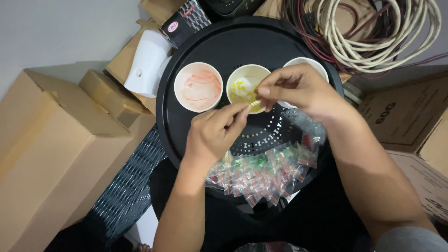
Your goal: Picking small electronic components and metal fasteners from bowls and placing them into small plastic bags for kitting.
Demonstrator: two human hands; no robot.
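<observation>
Left hand [215,130]: reaching up from the lower edge of view, thumb and forefinger pinching shut on one end of a small clear packet [255,103] with yellow contents.

Right hand [298,88]: coming in from the right, fingers [267,91] closing tight on the other end of the same packet. Both hands are meeting over the yellow cup, with the packet hanging between them just above its near rim.

Round black tray [219,46]: lying under the hands, its centre showing a ring of small vent holes. It is carrying three paper cups in a row along its far half.

Red cup [198,87]: sitting on the left of the row, holding thin red strands.

Yellow cup [245,86]: sitting in the middle, holding yellow bits.

Third cup [305,63]: sitting on the right, mostly hiding behind the right hand; its contents cannot be told.

Pile of small clear packets [266,170]: lying on the near edge of the tray, just below the hands, showing red and green contents.

Cardboard boxes [56,140]: stacking up at the left; further boxes standing at the right.

White plastic container [147,63]: resting just beside the tray on the left.

Coiled cables [373,32]: lying at the upper right, beige and dark red, just beyond the tray.
</observation>
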